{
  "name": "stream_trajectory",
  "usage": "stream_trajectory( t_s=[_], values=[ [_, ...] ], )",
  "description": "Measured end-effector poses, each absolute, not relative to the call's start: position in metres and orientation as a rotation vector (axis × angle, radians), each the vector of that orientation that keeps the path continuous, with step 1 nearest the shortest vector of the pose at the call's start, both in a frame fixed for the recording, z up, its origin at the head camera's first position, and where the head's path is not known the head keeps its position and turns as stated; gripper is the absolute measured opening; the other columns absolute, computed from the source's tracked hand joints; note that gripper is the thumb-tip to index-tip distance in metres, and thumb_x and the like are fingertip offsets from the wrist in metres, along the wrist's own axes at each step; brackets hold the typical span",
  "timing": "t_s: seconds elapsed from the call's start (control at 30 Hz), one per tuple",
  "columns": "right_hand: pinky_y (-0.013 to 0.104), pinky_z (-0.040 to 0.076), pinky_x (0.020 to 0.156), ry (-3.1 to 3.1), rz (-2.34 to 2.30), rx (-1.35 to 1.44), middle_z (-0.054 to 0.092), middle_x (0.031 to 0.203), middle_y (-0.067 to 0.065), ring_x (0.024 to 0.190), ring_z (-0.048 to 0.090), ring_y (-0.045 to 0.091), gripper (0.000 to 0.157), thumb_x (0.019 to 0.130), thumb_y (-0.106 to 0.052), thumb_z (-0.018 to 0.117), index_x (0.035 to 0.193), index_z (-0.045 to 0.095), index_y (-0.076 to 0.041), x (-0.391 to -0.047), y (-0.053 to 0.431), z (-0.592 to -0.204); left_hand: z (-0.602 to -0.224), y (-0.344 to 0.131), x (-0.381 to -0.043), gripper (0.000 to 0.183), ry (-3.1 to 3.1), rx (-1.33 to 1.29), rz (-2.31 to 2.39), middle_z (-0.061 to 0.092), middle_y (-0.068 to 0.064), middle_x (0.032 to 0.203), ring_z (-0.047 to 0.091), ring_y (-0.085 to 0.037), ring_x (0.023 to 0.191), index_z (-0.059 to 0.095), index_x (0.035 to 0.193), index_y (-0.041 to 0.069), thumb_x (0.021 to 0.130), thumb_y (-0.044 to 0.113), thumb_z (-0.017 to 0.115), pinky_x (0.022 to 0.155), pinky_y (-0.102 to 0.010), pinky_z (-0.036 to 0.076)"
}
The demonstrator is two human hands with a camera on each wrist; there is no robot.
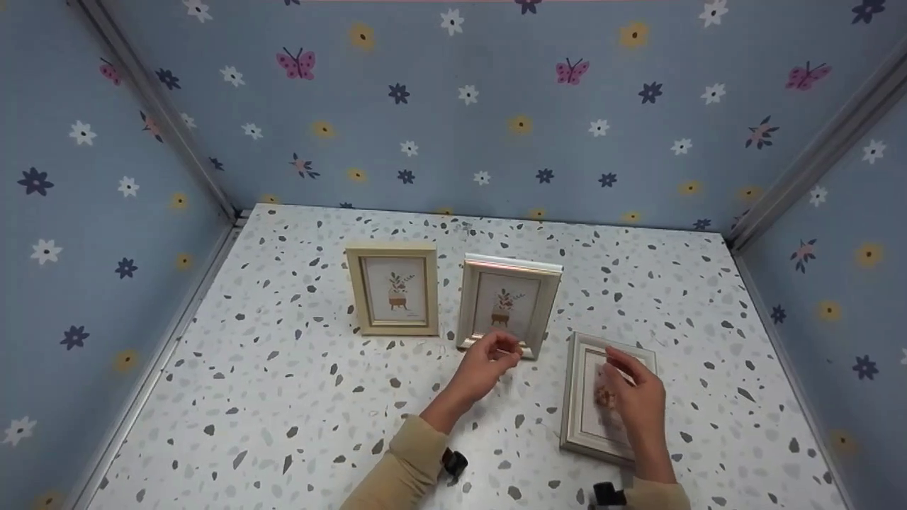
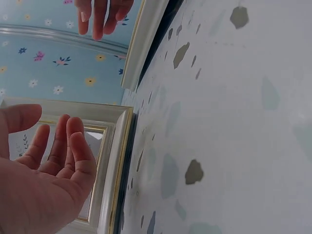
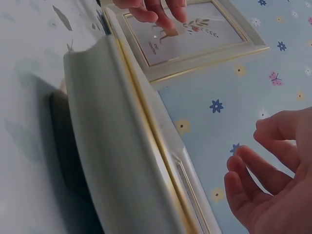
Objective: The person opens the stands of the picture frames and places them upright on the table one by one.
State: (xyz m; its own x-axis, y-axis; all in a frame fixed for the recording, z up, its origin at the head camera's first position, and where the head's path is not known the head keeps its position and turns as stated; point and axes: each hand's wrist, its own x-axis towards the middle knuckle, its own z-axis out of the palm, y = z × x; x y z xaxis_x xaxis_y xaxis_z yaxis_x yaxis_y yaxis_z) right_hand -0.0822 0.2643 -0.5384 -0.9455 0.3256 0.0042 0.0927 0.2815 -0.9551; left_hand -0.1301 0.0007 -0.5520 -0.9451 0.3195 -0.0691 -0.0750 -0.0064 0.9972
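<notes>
In the head view my left hand (image 1: 483, 367) hovers before the lower edge of the middle picture frame (image 1: 524, 294), a silver-gold one standing upright. In the left wrist view this hand (image 2: 51, 180) has loosely bent fingers, with nothing between them. My right hand (image 1: 641, 404) is over another pale silver picture frame (image 1: 582, 386), which lies flat, face up, and partly hidden by that hand. The right wrist view shows a gap between its relaxed fingers (image 3: 261, 168) and the lying frame's thick edge (image 3: 117, 136). Both upright and flat frames hold a plant print.
A cream-gold picture frame (image 1: 393, 333) stands upright to the left of the middle one. The speckled white tabletop (image 1: 283, 397) meets blue flowered panels (image 1: 482, 106) at the back and on both sides, with metal strips (image 1: 163, 106) at the corners.
</notes>
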Motion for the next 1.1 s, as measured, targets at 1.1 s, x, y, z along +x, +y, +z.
stream_trajectory(
  t_s=[1.1],
  values=[
    [0.017,0.053,0.08,-2.474,1.796,-0.952,0.05,0.144,0.017,0.098,0.056,-0.003,0.053,0.099,-0.027,0.063,0.145,0.05,-0.005,-0.062,0.346,-0.547,-0.548,0.061,-0.123,0.044,1.608,0.077,1.977,0.057,-0.01,0.137,0.058,-0.028,0.12,0.052,0.141,0.006,0.099,0.018,0.06,0.097,-0.048,0.049]
  ],
)
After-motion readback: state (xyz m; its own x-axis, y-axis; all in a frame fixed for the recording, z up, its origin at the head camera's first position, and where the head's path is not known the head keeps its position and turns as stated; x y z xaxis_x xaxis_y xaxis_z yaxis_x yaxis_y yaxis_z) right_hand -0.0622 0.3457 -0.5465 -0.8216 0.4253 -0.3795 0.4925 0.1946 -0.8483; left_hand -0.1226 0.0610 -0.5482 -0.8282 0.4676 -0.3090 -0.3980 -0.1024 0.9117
